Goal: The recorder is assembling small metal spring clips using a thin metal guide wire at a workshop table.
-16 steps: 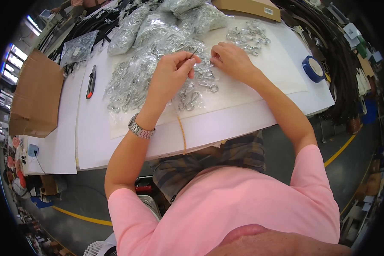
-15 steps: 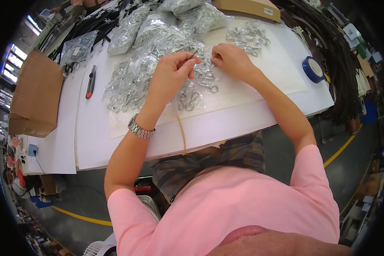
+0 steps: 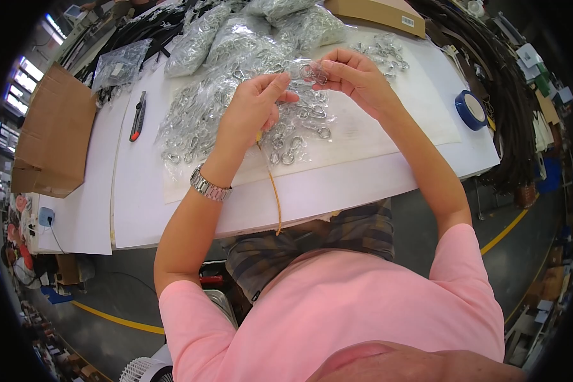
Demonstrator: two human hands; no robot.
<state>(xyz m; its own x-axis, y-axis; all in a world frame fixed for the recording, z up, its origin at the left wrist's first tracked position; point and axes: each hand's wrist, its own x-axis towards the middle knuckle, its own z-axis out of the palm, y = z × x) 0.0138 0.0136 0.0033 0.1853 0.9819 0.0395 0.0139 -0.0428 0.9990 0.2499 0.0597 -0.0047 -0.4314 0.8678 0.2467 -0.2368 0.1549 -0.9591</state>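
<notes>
My right hand pinches a small clear plastic bag with a silver metal snap hook in it, raised above a heap. Close by on the left, my left hand is closed, its thumb and forefinger at the bag's left edge. From under that palm a yellow cord runs down to the table's front edge. The slim corded tool in the left hand is mostly hidden by the fingers. Under both hands spreads a heap of bagged snap hooks.
Large filled plastic bags lie behind the heap. More snap hooks sit at the back right, near a cardboard box. A utility knife and a brown carton are at left, blue tape at right.
My right hand has lifted a bagged snap hook from the heap and turned toward my left hand. The dark tip that stuck out of the left fingers no longer shows; the cord has shifted.
</notes>
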